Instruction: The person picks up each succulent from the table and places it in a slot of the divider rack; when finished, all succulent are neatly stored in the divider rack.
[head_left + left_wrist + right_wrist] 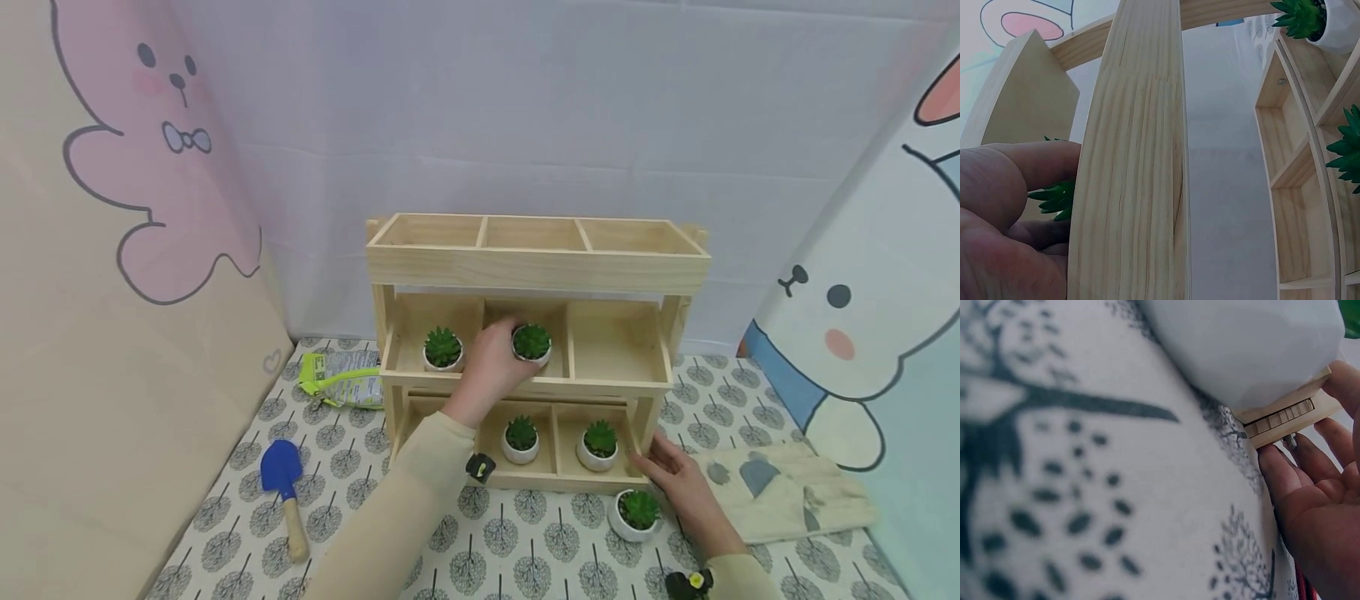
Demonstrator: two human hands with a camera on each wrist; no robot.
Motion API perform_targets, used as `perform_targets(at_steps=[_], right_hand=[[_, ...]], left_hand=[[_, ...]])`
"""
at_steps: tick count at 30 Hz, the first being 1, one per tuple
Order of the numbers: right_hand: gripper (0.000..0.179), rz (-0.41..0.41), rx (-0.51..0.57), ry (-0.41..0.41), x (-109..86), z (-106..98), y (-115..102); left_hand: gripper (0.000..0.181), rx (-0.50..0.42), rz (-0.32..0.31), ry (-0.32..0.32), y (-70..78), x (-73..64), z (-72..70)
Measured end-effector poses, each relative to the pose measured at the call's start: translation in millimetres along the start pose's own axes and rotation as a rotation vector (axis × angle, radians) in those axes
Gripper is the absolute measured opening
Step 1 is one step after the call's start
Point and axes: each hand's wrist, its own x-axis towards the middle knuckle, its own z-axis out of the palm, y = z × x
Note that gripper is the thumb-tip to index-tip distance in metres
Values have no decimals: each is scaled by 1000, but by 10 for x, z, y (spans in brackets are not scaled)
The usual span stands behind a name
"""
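My left hand [491, 367] holds a small potted succulent [532, 342] in a white pot at the middle compartment of the middle tier of a wooden plant stand [540, 268]. In the left wrist view a wooden board hides most of that pot; green leaves [1057, 197] show beside the fingers [1047, 164]. My right hand [686, 487] grips the stand's lower right corner, thumb at the front, fingers along the side. Just left of it, a potted succulent [636, 514] stands tilted on the cloth; its white pot [1254, 350] looms large in the right wrist view.
One succulent [443, 348] occupies the middle tier's left compartment. Two more, one central [521, 439] and one right [598, 444], sit on the bottom tier. A blue trowel [283, 487] and green-grey bag [343, 379] lie left; a folded beige cloth [783, 490] lies right.
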Motion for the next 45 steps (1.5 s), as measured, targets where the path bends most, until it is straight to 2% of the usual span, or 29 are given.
perform_targets(at_steps=[7, 14, 27, 31, 36, 45], right_hand=[[82, 9, -10, 13, -4, 8, -36], [81, 10, -10, 14, -17, 4, -26], [81, 23, -28, 23, -11, 9, -27], [81, 24, -20, 17, -8, 9, -28], [81, 19, -18, 13, -11, 13, -44], [80, 6, -4, 19, -14, 13, -54]], left_hand=[[67, 10, 1, 9, -3, -23, -9], [73, -39, -1, 3, -2, -86, -11], [75, -64, 77, 20, -31, -192, -56], [76, -153, 85, 32, -55, -257, -67], [75, -333, 98, 50, -107, -358, -72], [65, -463, 157, 102, -175, -531, -60]])
